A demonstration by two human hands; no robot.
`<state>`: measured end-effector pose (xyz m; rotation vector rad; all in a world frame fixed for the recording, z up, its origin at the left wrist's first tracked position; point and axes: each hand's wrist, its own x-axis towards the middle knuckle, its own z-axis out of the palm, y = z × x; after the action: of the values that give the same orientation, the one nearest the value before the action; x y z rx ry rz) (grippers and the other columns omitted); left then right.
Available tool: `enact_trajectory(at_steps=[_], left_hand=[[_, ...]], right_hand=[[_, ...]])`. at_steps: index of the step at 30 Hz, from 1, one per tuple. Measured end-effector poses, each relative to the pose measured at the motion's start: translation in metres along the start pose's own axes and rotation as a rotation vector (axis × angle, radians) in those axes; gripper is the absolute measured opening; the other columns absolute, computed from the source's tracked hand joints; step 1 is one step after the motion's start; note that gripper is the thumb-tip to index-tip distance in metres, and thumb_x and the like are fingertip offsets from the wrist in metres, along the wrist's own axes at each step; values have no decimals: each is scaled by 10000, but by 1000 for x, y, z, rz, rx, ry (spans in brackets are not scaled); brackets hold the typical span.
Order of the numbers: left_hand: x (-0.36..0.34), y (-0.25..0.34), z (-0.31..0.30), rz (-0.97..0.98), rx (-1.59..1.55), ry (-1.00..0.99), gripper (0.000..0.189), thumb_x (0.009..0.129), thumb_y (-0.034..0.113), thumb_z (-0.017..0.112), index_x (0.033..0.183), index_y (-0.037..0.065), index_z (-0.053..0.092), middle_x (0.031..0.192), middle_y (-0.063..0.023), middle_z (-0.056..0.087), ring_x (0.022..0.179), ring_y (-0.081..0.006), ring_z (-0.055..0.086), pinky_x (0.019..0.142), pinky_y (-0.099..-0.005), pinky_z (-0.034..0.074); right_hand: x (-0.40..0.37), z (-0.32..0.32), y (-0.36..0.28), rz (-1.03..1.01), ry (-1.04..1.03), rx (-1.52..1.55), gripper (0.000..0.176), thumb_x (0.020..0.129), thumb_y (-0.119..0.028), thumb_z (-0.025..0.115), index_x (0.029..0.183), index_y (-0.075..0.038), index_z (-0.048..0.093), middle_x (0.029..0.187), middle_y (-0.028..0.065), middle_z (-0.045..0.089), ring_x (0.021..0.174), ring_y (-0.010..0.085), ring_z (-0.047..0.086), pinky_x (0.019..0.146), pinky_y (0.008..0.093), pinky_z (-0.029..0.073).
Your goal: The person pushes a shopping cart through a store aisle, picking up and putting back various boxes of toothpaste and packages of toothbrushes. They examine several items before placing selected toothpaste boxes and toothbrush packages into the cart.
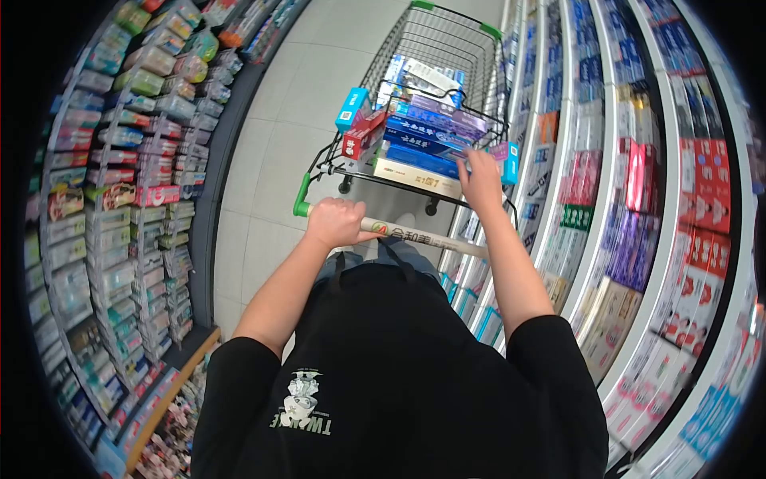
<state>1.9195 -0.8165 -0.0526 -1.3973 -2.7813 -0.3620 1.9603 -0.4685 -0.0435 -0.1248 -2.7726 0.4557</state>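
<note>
My left hand (337, 222) is wrapped round the pale handlebar (431, 237) of a wire shopping cart (455, 36), near the green end cap. My right hand (481, 180) reaches over the basket's near end, its bent fingers on the right end of a dark blue toothpaste box (415, 137); the exact grip is partly hidden. Beneath that lies a cream box (407, 173). Purple boxes (459, 120) are stacked just behind. Red boxes (363, 137) stand at the left, with a turquoise box (352, 109) beside them. Another turquoise box (511, 164) is right of my right hand.
Shelves of boxed goods (630, 184) run close along the cart's right side. On the left, a rack of hanging packs (136, 160) lines the aisle. Grey tiled floor (271, 128) shows between that rack and the cart.
</note>
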Motion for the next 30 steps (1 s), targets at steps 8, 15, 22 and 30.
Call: enact_trajectory(at_steps=[8,15,22,30], left_hand=[[-26,3,2,81,63,125,699,748,805,729,670,132,555,558,-52,591,489,-260,618,472,-390,484],[-47,11,-2,107,121,55,683,753,753,756,711,104,548,629,-89,622,573,-302,644,530,-426,494],[-90,19,2,69,184,85,674,739,717,781,736,84,549,672,-100,620,623,-319,643,579,-450,493],[-167,53,15,94,250,220,692,703,727,794,717,90,521,670,-98,579,618,-307,603,570,-443,465]], right_hand=[[-163,-30,-54,342,-436,-118,637,1013,-651,469,842,-119,775,881,149,756,864,369,718,779,508,547],[-167,-54,-74,447,-726,-24,784,917,-846,446,948,-146,798,976,141,768,994,361,730,833,502,562],[-197,-58,-88,292,-821,9,799,807,-864,586,1026,-124,794,1010,134,772,1023,349,732,860,489,575],[-248,-52,-110,282,-1074,-5,300,806,-226,657,1025,-88,811,1097,157,784,1034,342,747,867,484,600]])
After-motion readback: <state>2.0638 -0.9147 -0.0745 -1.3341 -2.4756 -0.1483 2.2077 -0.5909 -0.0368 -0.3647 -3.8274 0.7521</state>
